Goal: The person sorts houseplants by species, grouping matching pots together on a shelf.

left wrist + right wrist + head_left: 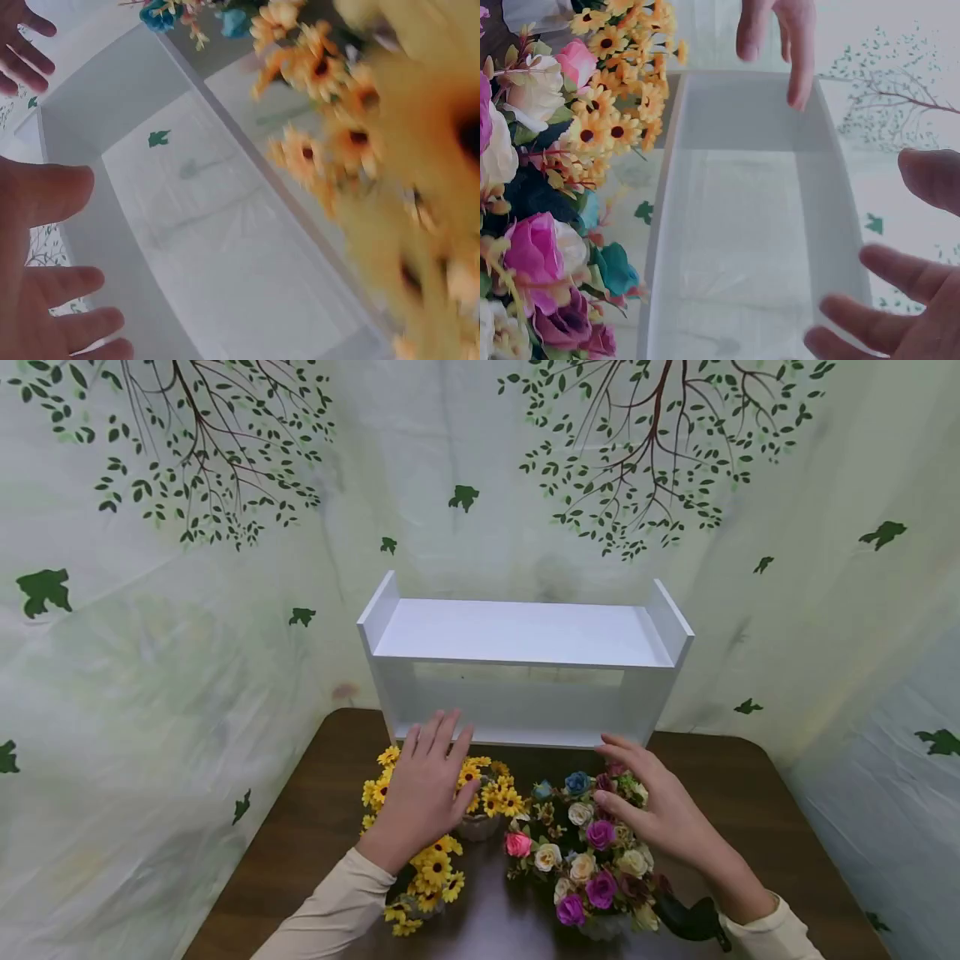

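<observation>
Both hands hover over potted artificial flowers on the table, holding nothing. My left hand [427, 785], fingers spread, is above the yellow sunflowers [435, 868]; part of them is hidden beneath it. Another pot of yellow sunflowers [492, 789] stands just right of that hand. My right hand [660, 802] has its fingers extended and overlaps the mixed roses [585, 860] in the head view. Behind the flowers stands a white two-tier shelf [525, 631] with raised ends. In the right wrist view, the fingers [885, 315] appear beside the shelf frame [832, 195].
A dark brown table [720, 793] carries everything. Under the right forearm lies a black curved object [690, 920], close to the roses. A pale curtain [480, 460] printed with branches and leaves hangs behind the shelf and along both sides.
</observation>
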{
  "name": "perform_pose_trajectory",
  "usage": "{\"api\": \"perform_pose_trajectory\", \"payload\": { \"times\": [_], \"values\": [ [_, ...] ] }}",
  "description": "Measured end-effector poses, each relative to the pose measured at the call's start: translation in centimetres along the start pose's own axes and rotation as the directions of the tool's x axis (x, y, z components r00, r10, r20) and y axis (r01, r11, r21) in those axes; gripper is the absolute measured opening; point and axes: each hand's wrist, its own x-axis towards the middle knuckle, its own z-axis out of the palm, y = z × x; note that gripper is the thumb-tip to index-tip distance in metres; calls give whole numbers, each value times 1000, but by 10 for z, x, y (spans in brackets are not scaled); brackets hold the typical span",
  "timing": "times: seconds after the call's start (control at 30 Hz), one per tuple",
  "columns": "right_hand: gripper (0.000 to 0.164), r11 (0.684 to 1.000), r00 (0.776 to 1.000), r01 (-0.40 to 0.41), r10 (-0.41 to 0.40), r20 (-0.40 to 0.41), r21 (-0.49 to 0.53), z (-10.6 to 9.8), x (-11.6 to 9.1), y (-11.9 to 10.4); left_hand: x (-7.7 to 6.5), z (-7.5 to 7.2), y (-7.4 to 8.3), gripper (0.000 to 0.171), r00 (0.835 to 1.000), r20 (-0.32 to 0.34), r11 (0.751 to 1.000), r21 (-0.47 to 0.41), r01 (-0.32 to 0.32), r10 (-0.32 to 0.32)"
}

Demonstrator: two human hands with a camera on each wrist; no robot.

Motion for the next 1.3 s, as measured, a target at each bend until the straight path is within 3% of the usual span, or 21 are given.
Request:
{"api": "perform_pose_trajectory", "payload": {
  "times": [0.2, 0.37, 0.53, 0.63, 0.7, 0.8, 0.93, 1.0, 1.07, 1.13, 1.3],
  "values": [
    [45, 997, 998, 52, -54, -24, -58, -9, -10, 7, -5, -15, -19, 55, 995, -74, 996, -39, -76, 73],
    [36, 993, 998, 66, -68, -17, -93, -16, -15, 15, -8, -21, -30, 51, 992, -102, 991, -100, -87, 77],
    [31, 994, 999, 27, -30, -26, -109, -26, -24, 24, -8, -23, -47, 48, 984, -175, 979, -195, -56, 22],
    [31, 991, 999, -8, 3, -44, -133, -31, -33, 35, -2, -23, -62, 39, 974, -211, 958, -286, 24, -87],
    [31, 990, 998, -31, 25, -49, -138, -32, -41, 44, 3, -22, -73, 34, 962, -197, 927, -358, 109, -190],
    [29, 987, 996, -77, 71, -46, -138, -34, -53, 56, 9, -19, -88, 29, 926, -99, 841, -462, 281, -364],
    [28, 976, 989, -149, 146, -30, -161, -36, -65, 72, 17, -18, -101, 39, 839, 88, 697, -515, 499, -536],
    [30, 966, 983, -182, 182, -19, -181, -37, -71, 80, 23, -16, -106, 50, 799, 168, 638, -517, 570, -578],
    [33, 959, 974, -220, 225, 5, -180, -37, -77, 88, 30, -15, -111, 61, 771, 231, 593, -523, 612, -593],
    [36, 946, 958, -273, 284, 39, -177, -37, -84, 96, 37, -13, -117, 70, 765, 273, 564, -542, 623, -583],
    [42, 907, 901, -391, 412, 136, -157, -33, -98, 111, 52, -6, -132, 77, 799, 296, 550, -599, 582, -523]
  ]
}}
